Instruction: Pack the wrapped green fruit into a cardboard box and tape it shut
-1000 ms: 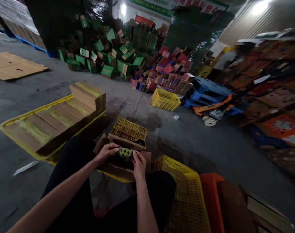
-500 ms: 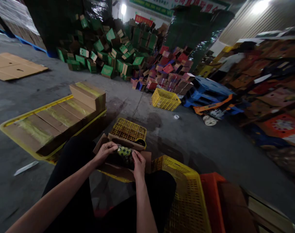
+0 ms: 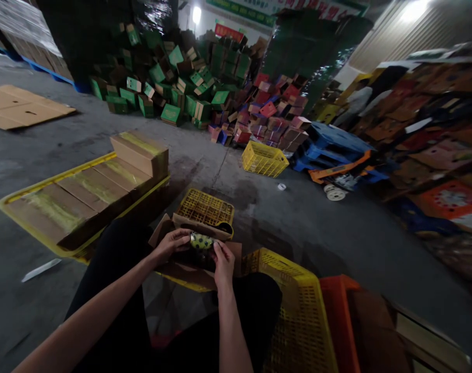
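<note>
Head view: the person sits low on the concrete floor [image 3: 298,223], both bare forearms reaching forward over dark-clad knees. The left hand [image 3: 173,242] and the right hand [image 3: 223,260] meet over an open cardboard carton [image 3: 183,273] that rests in front of the knees. Between them is a small spotted yellow-green item [image 3: 201,241], held just above the carton's opening. The left grip is closed on its left end with curled fingers; the right grip pinches its right end with the fingertips. What the item is cannot be told.

Touching the carton's far flap is a small yellow crate [image 3: 206,206], turned so its grid faces up. Just right of the right forearm stands a large yellow crate [image 3: 294,300], with an orange crate [image 3: 337,311] beside it. To the left, a yellow tray [image 3: 57,179] carries a row of sealed cartons [image 3: 88,187], one stacked on top at the far end. Well apart, across the floor, lie a yellow basket [image 3: 264,159], a tape roll [image 3: 282,187], blue pallets [image 3: 333,142] and heaps of green boxes [image 3: 174,77] and red boxes [image 3: 273,116].
</note>
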A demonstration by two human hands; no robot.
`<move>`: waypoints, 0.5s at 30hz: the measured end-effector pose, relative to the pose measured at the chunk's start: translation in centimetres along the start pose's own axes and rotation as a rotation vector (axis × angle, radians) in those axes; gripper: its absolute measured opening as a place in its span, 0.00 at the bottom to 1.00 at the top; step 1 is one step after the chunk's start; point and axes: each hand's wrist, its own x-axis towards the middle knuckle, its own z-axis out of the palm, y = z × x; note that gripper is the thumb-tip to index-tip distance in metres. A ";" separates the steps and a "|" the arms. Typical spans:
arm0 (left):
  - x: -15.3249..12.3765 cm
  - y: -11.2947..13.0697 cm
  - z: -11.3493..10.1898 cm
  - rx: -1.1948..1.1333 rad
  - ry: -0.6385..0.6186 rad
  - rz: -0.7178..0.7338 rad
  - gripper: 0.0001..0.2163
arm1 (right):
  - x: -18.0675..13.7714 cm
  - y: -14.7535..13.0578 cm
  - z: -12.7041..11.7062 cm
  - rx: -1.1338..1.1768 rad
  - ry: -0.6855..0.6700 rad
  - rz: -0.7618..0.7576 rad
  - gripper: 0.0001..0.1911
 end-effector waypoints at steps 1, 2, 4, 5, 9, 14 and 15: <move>0.0 0.0 0.0 0.000 -0.007 -0.003 0.25 | 0.0 -0.1 0.0 0.005 -0.007 -0.003 0.18; 0.0 0.1 0.0 -0.004 -0.006 0.001 0.25 | 0.0 -0.1 0.1 0.012 -0.016 -0.003 0.18; 0.0 0.1 0.0 -0.009 0.009 0.027 0.24 | 0.0 -0.2 0.1 0.040 -0.023 0.010 0.18; 0.1 0.1 0.0 -0.001 0.019 0.042 0.23 | 0.1 -0.2 0.1 0.057 -0.019 0.020 0.18; 0.2 0.1 -0.2 0.102 0.062 0.105 0.21 | 0.0 -0.2 0.0 0.077 -0.035 0.057 0.17; 0.3 0.1 -0.6 0.198 0.099 0.164 0.18 | -0.2 -0.1 0.2 0.010 -0.130 0.087 0.21; 0.3 0.1 -0.7 0.213 0.104 0.175 0.18 | -0.2 -0.1 0.3 -0.018 -0.144 0.079 0.22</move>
